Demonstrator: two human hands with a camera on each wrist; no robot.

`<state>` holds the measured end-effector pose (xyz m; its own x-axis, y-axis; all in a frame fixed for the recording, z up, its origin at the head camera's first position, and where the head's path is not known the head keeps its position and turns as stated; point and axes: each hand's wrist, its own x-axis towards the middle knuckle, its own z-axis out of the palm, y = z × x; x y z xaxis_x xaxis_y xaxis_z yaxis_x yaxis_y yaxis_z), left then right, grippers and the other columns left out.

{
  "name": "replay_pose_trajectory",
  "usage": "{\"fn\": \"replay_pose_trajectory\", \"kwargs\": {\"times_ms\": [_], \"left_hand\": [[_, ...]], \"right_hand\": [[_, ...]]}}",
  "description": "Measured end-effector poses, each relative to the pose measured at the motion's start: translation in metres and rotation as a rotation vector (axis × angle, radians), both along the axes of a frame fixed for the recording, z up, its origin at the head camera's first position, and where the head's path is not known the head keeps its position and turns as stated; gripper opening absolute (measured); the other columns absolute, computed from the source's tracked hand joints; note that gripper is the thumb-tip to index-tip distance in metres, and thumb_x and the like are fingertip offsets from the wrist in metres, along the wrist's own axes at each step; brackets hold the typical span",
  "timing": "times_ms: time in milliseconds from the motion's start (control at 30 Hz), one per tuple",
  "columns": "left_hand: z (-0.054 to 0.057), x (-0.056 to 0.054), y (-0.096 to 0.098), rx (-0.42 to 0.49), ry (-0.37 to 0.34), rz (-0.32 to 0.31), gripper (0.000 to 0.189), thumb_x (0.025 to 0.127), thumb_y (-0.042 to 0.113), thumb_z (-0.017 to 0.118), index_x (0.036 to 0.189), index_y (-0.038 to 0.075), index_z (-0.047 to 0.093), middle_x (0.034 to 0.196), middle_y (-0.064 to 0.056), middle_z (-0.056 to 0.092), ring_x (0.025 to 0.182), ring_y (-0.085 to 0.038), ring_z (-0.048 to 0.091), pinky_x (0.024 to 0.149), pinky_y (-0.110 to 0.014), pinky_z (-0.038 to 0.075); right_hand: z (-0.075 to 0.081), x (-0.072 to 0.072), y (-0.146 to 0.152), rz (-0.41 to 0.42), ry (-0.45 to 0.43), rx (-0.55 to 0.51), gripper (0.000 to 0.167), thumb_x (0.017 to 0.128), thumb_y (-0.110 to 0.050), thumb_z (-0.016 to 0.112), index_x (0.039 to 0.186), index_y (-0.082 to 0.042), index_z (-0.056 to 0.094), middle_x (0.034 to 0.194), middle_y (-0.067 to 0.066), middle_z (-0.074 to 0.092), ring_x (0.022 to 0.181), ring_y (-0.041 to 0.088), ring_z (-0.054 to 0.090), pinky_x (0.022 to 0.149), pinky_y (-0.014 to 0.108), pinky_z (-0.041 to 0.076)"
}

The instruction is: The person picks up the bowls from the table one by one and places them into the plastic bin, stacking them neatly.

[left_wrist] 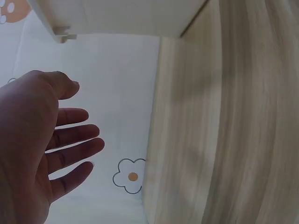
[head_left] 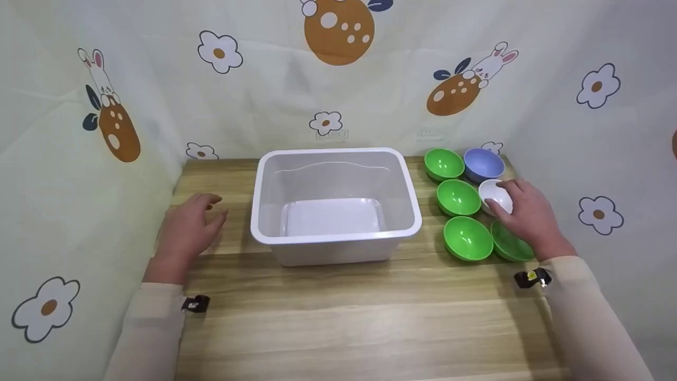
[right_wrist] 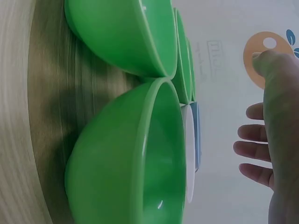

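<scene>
My right hand (head_left: 529, 214) is above a small white bowl (head_left: 491, 191), thumb and fingers spread apart; in the right wrist view they show no grip on any rim. Beneath that wrist sits a green bowl (right_wrist: 126, 158), partly covered by the hand in the head view. A blue bowl (head_left: 484, 164) stands behind the white one. Three more green bowls form a column to the left, among them a front one (head_left: 468, 238). My left hand (head_left: 185, 230) hovers at the table's left side with loosely bent fingers, holding nothing.
A white rectangular plastic tub (head_left: 333, 239) stands mid-table between the hands, its inside bare. The wood-grain table (head_left: 338, 317) is bordered by a patterned curtain (head_left: 264, 106) at the back and both sides.
</scene>
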<state>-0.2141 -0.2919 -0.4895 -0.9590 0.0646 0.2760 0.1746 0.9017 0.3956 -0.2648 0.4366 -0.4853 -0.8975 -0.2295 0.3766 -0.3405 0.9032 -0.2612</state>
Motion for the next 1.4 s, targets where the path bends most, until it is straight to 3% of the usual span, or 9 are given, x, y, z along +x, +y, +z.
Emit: {"fn": "replay_pose_trajectory", "kwargs": {"times_ms": [200,333,600,867,1033,1267,1400], "left_hand": [[0.008,0.006,0.013,0.128,0.078,-0.013,0.034,0.108,0.024,0.071,0.132,0.000,0.071,0.130,-0.023,0.073,0.118,-0.043,0.072,0.096,-0.065,0.058],[0.017,0.010,0.024,0.200,0.076,-0.041,0.035,0.108,0.024,0.072,0.136,0.002,0.070,0.135,-0.021,0.071,0.124,-0.043,0.068,0.101,-0.065,0.056],[0.039,0.019,0.047,0.258,0.073,-0.082,0.041,0.109,0.028,0.070,0.142,0.003,0.069,0.138,-0.018,0.069,0.128,-0.042,0.065,0.103,-0.066,0.054],[0.058,0.032,0.077,0.210,0.027,-0.163,0.067,0.110,0.046,0.066,0.158,0.000,0.055,0.158,-0.023,0.056,0.146,-0.045,0.052,0.119,-0.070,0.042],[0.061,0.034,0.092,0.151,-0.018,-0.197,0.086,0.107,0.056,0.065,0.167,-0.001,0.043,0.169,-0.025,0.042,0.153,-0.049,0.044,0.122,-0.074,0.037],[0.059,0.035,0.105,0.107,-0.105,-0.194,0.106,0.103,0.070,0.062,0.174,0.000,0.025,0.179,-0.027,0.022,0.161,-0.052,0.029,0.126,-0.074,0.028],[0.056,0.034,0.111,0.102,-0.128,-0.190,0.114,0.101,0.072,0.063,0.175,-0.002,0.018,0.180,-0.028,0.018,0.163,-0.051,0.024,0.129,-0.072,0.025]], "right_hand": [[-0.003,0.004,-0.002,-0.002,-0.036,-0.005,0.050,0.102,-0.032,0.078,0.133,0.006,0.069,0.123,0.026,0.068,0.107,0.048,0.063,0.090,0.068,0.051],[-0.004,0.007,-0.003,0.003,-0.040,-0.011,0.048,0.102,-0.032,0.078,0.130,0.006,0.070,0.122,0.026,0.067,0.107,0.048,0.063,0.090,0.068,0.051],[-0.005,0.009,-0.003,0.025,-0.020,-0.020,0.043,0.103,-0.032,0.078,0.124,0.006,0.072,0.120,0.025,0.069,0.107,0.048,0.064,0.091,0.068,0.051],[-0.008,0.008,0.002,0.023,-0.044,-0.022,0.043,0.104,-0.034,0.076,0.124,0.005,0.072,0.124,0.026,0.069,0.110,0.049,0.064,0.093,0.069,0.051],[-0.008,0.009,0.002,0.019,-0.064,-0.021,0.044,0.105,-0.035,0.075,0.125,0.004,0.072,0.125,0.026,0.067,0.112,0.049,0.064,0.094,0.070,0.051],[-0.008,0.009,0.004,0.019,-0.070,-0.027,0.044,0.105,-0.034,0.076,0.125,0.004,0.073,0.125,0.025,0.068,0.112,0.050,0.065,0.095,0.070,0.051],[-0.008,0.011,0.005,0.023,-0.071,-0.022,0.045,0.106,-0.035,0.075,0.126,0.004,0.073,0.126,0.024,0.068,0.113,0.050,0.065,0.095,0.071,0.051]]}}
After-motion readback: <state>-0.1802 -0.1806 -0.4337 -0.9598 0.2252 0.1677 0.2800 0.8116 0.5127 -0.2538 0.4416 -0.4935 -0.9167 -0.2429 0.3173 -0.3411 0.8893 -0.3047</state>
